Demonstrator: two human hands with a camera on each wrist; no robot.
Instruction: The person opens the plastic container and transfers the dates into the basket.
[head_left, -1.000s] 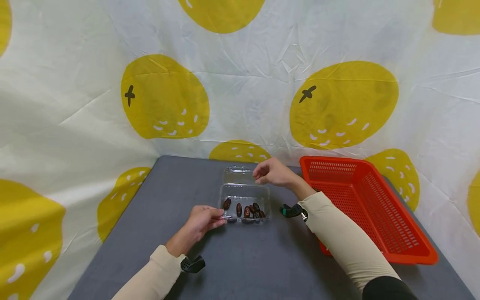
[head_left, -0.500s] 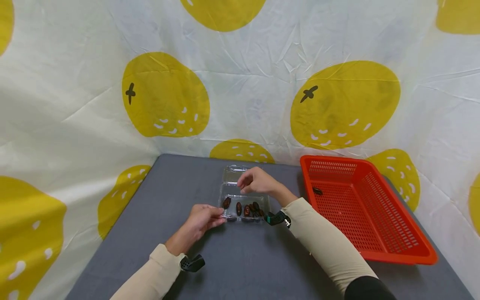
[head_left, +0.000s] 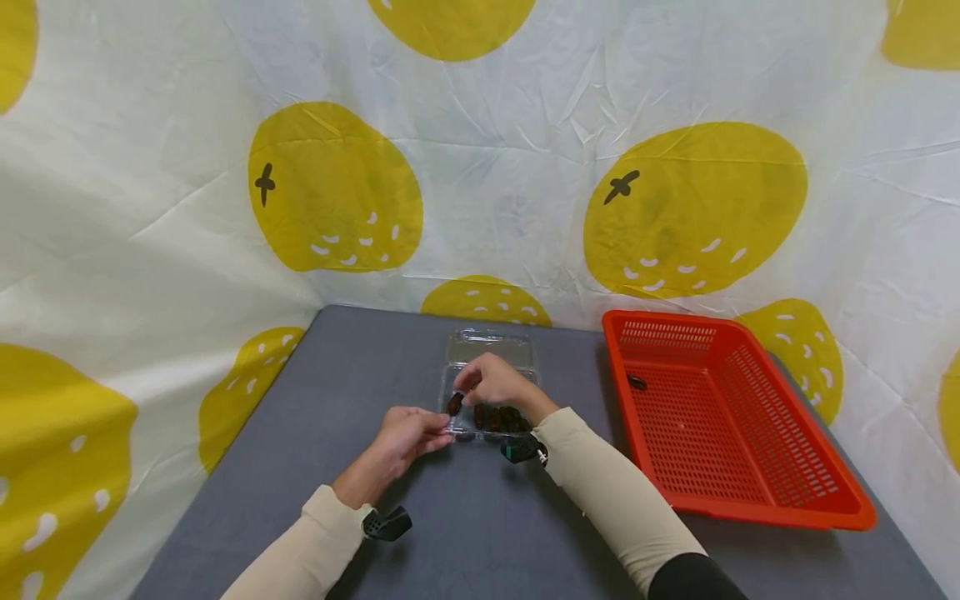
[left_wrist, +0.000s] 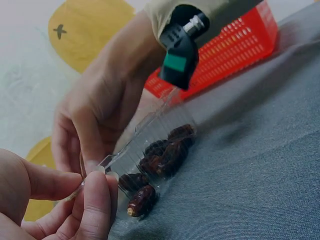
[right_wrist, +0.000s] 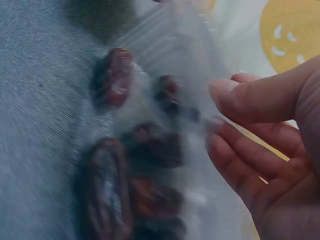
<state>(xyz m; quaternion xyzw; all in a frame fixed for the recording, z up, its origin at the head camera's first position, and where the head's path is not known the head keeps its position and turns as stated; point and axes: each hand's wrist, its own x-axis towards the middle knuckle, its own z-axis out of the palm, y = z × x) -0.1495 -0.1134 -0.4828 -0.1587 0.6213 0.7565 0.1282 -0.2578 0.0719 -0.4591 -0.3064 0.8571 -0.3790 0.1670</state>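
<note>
An open clear plastic clamshell box (head_left: 491, 350) holds several dark brown dates (left_wrist: 141, 201), its lid folded back away from me. My left hand (head_left: 405, 437) pinches the box's near left corner between thumb and fingers. Over the tray reaches my right hand (head_left: 497, 385), fingers bent downward, the tips right beside the leftmost date (head_left: 454, 404). In the right wrist view a gap shows between the thumb (right_wrist: 230, 100) and the fingers, with dates seen blurred through the plastic wall. The right forearm and hand cover part of the box in the head view.
A red perforated plastic basket (head_left: 757, 518) stands on the right of the grey table (head_left: 480, 533), with one date (head_left: 636, 382) near its left wall. Behind the table hangs a white cloth (head_left: 495, 208) printed with yellow fruit.
My right hand has moved left and down from beside the lid, over the tray to the leftmost date. The date in the basket has come into sight. The left hand keeps its place.
</note>
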